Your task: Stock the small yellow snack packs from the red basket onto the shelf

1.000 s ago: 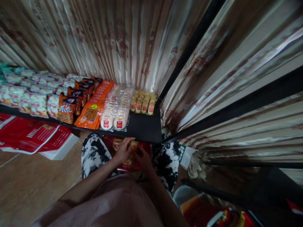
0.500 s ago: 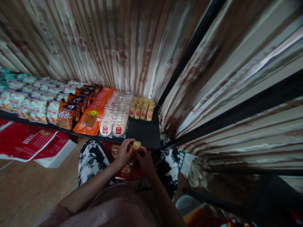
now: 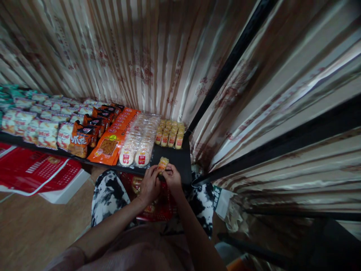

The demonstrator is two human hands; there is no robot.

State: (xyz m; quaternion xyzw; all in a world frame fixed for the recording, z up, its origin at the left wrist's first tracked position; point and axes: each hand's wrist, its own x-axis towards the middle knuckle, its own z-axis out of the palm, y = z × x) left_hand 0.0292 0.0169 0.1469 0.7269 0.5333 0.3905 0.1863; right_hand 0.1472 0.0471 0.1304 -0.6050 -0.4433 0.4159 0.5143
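Between the fingertips of my left hand (image 3: 150, 185) and my right hand (image 3: 172, 177) is a small yellow wrapped snack (image 3: 163, 163) with an orange-red label, held upright over the front edge of the black shelf (image 3: 175, 161). Both hands are closed on its lower part. Beyond it stand rows of matching yellow snack packs (image 3: 170, 134). Two rows of round white crackers in clear wrappers (image 3: 142, 157) lie just left of them. Below my hands, a red bag (image 3: 152, 214) with more yellow packs rests between my knees, partly hidden by my arms.
Farther left on the shelf are a flat orange snack bag (image 3: 109, 146), orange-and-black bags (image 3: 79, 141) and several white bags (image 3: 46, 132). A red package (image 3: 42, 169) and white box (image 3: 66, 188) lie below. Black poles (image 3: 225, 71) and a pleated curtain (image 3: 158, 49) border the shelf.
Both hands have moved forward and up from above my lap to the shelf's front edge, carrying the yellow snack between them. The camera view has shifted slightly.
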